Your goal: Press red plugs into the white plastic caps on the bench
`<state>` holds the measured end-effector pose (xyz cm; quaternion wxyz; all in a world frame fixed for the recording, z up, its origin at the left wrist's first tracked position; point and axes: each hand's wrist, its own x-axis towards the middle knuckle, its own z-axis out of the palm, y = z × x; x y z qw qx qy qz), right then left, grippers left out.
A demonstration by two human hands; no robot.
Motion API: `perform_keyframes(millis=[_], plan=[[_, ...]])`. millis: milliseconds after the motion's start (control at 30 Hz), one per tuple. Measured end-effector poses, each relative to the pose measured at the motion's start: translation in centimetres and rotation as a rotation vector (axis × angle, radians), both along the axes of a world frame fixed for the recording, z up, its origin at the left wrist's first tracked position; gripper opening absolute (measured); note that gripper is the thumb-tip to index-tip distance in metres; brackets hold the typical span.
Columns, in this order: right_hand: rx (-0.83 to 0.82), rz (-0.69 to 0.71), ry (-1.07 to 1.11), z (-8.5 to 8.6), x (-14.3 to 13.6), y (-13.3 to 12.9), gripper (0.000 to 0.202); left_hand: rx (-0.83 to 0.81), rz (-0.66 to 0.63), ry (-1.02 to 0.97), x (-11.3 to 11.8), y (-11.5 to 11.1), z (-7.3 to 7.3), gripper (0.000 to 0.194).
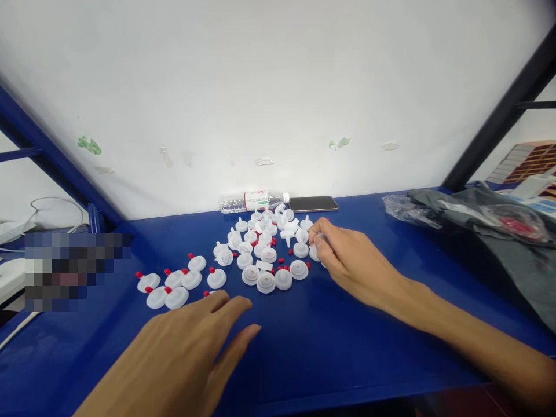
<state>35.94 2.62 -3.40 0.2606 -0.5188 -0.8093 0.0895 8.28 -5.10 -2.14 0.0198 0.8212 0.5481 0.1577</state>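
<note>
Nearest the camera, the left hand (182,353) lies palm-down on the glossy blue metal tabletop (347,341), fingers spread loosely and flat, gripping nothing; its fingertips sit just short of a small cluster of white plastic disc caps with red plugs fitted (174,286).

Further out, the right hand (347,258) reaches across to the edge of a loose heap of white plastic disc caps without plugs (264,243). Its fingers are curled inward, thumb and forefinger pinched together over what looks like one white cap at the heap's right edge; the hand covers the contact, so whether it has a firm hold is hard to tell. Tiny loose red plastic plugs (282,263) lie scattered among and just in front of the heap.

Judging from this layout, picking cleanly would mean pinching a single cap by its rim rather than raking several, and keeping plugged pieces apart on the left so the two groups stay unmixed.

Against the white wall behind, a clear plastic water bottle with a red-and-white label (254,201) lies on its side, touching a dark smartphone (313,203) lying flat. At far right, a crumpled dark grey plastic bag (490,226) rests on the tabletop.
</note>
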Motion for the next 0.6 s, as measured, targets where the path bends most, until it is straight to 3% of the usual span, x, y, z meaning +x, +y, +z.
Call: perform_keyframes(millis=[167, 300, 467, 600], plan=[[0.011, -0.092, -0.249, -0.1, -0.1, 0.0, 0.037, 0.087, -0.175, 0.237, 1.2, 0.0, -0.1, 0.035], [0.047, -0.023, -0.424, -0.5, 0.1, 0.0, 0.02, 0.096, -0.182, 0.265, 1.0, -0.3, 0.0, 0.033], [0.091, 0.026, -0.585, -1.0, 0.3, 0.0, 0.026, 0.121, -0.2, 0.264, 1.0, -0.4, -0.3, 0.034], [0.094, 0.043, -0.61, -1.4, 0.3, 0.2, 0.02, 0.115, -0.188, 0.259, 0.8, -0.3, -0.7, 0.032]])
